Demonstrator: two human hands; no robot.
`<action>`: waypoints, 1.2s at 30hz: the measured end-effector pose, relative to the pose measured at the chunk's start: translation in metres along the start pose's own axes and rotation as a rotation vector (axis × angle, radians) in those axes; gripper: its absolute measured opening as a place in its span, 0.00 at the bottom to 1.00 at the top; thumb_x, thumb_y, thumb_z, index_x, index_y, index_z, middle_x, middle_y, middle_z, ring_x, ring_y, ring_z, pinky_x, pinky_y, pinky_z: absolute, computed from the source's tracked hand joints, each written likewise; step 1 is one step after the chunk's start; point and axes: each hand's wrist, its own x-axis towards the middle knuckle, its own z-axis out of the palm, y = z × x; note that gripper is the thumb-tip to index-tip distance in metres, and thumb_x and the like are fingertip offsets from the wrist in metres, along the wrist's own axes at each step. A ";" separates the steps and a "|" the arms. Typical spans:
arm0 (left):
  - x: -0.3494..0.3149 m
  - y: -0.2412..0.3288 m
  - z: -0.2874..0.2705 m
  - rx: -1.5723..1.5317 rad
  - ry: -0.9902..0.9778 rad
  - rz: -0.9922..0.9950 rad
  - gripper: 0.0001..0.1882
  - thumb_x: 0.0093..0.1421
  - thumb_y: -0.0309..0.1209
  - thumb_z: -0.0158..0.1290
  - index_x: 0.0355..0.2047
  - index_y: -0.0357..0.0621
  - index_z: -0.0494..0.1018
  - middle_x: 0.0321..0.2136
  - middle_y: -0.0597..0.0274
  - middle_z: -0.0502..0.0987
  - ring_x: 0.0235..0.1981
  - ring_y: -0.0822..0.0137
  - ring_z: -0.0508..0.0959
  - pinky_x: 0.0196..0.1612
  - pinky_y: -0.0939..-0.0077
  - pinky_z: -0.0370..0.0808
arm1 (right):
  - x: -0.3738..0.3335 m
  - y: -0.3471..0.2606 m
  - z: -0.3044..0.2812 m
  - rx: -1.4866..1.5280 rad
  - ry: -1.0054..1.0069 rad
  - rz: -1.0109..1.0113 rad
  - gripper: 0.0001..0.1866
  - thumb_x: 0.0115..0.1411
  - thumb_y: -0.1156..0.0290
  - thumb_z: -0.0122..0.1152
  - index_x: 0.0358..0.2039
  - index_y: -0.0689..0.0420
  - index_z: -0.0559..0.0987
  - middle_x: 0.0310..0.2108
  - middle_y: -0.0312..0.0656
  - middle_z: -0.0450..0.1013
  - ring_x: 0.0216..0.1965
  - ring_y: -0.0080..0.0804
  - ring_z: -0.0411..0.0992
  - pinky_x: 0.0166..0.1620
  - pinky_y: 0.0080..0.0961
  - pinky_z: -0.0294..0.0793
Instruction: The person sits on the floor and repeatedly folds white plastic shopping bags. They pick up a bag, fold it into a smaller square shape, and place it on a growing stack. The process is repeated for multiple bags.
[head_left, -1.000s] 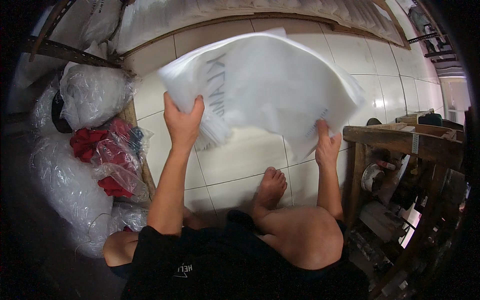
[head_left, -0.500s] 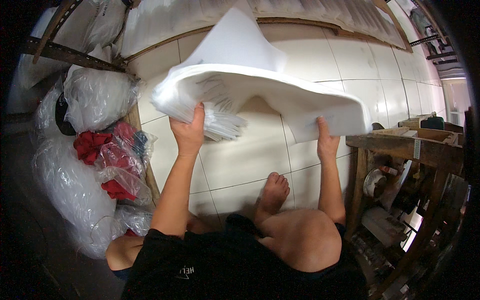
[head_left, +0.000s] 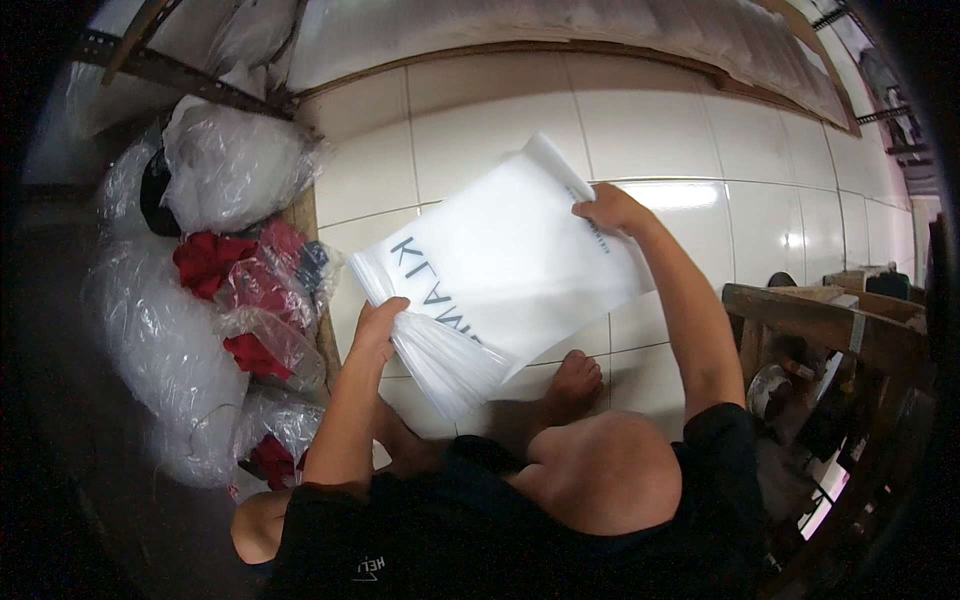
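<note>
A stack of white printed plastic bags [head_left: 500, 240] stretches between my hands above the tiled floor. My left hand [head_left: 376, 328] is closed round its near left end, where the sheets are bunched and fan out in folds toward my body. At the far right edge my right hand [head_left: 612, 210] pinches the stack, thumb on top and the other fingers partly hidden. The upper face lies fairly flat, with dark lettering on it. Along the far edge the plastic curls over slightly.
Clear plastic sacks [head_left: 170, 370] with red cloth [head_left: 210, 262] inside lie along the left. A wooden stand [head_left: 830, 320] with assorted items is at the right. Across the far side runs a low wood-edged platform [head_left: 560, 22] with white plastic stacked on it. My bare foot [head_left: 575, 385] rests below the bags.
The bag stack has swung from a raised, curled arch down to a flatter, slanted spread with its print showing. My right hand has moved up and left; my left hand has lowered.
</note>
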 end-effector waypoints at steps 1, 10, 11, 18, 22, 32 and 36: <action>0.000 -0.006 -0.008 0.002 0.031 -0.005 0.27 0.55 0.24 0.56 0.55 0.30 0.65 0.43 0.48 0.74 0.39 0.55 0.79 0.39 0.60 0.81 | 0.005 -0.003 0.010 0.039 -0.008 0.023 0.26 0.54 0.57 0.62 0.44 0.67 0.78 0.35 0.58 0.78 0.40 0.50 0.78 0.47 0.40 0.74; 0.017 -0.027 -0.040 0.054 0.101 -0.048 0.25 0.55 0.24 0.56 0.53 0.30 0.66 0.41 0.48 0.74 0.38 0.54 0.80 0.36 0.60 0.82 | -0.017 -0.016 0.071 -0.158 0.253 -0.076 0.16 0.61 0.66 0.55 0.44 0.64 0.73 0.40 0.59 0.76 0.43 0.57 0.75 0.48 0.48 0.73; 0.018 -0.029 -0.041 0.064 0.093 -0.045 0.25 0.55 0.24 0.56 0.53 0.29 0.66 0.41 0.47 0.74 0.37 0.54 0.80 0.36 0.60 0.82 | -0.020 -0.017 0.070 -0.138 0.265 -0.039 0.15 0.60 0.68 0.55 0.44 0.64 0.73 0.37 0.57 0.76 0.43 0.56 0.75 0.47 0.48 0.74; 0.014 -0.026 -0.038 0.104 0.127 -0.013 0.25 0.55 0.24 0.56 0.52 0.29 0.65 0.41 0.48 0.74 0.37 0.54 0.80 0.35 0.61 0.82 | -0.019 -0.017 0.072 -0.115 0.475 0.015 0.24 0.56 0.61 0.65 0.45 0.65 0.71 0.48 0.57 0.67 0.46 0.61 0.71 0.49 0.47 0.74; 0.007 -0.020 -0.031 0.090 0.117 -0.035 0.26 0.54 0.24 0.57 0.53 0.30 0.65 0.41 0.49 0.74 0.37 0.55 0.80 0.35 0.61 0.82 | -0.011 -0.008 0.067 -0.019 0.471 0.009 0.29 0.53 0.57 0.68 0.46 0.68 0.70 0.50 0.58 0.67 0.46 0.60 0.71 0.50 0.44 0.74; 0.012 -0.023 -0.042 0.088 0.082 -0.008 0.28 0.52 0.26 0.58 0.53 0.30 0.66 0.42 0.48 0.75 0.37 0.54 0.79 0.37 0.60 0.81 | -0.017 -0.003 0.026 0.587 -0.190 0.123 0.38 0.49 0.53 0.71 0.54 0.68 0.73 0.44 0.55 0.76 0.41 0.43 0.78 0.43 0.36 0.77; 0.011 -0.020 -0.037 0.136 0.146 0.007 0.27 0.52 0.26 0.58 0.52 0.29 0.67 0.41 0.47 0.75 0.37 0.53 0.79 0.38 0.60 0.80 | -0.017 -0.002 0.033 0.484 -0.151 0.142 0.32 0.53 0.54 0.68 0.50 0.69 0.76 0.38 0.53 0.78 0.37 0.42 0.78 0.43 0.35 0.77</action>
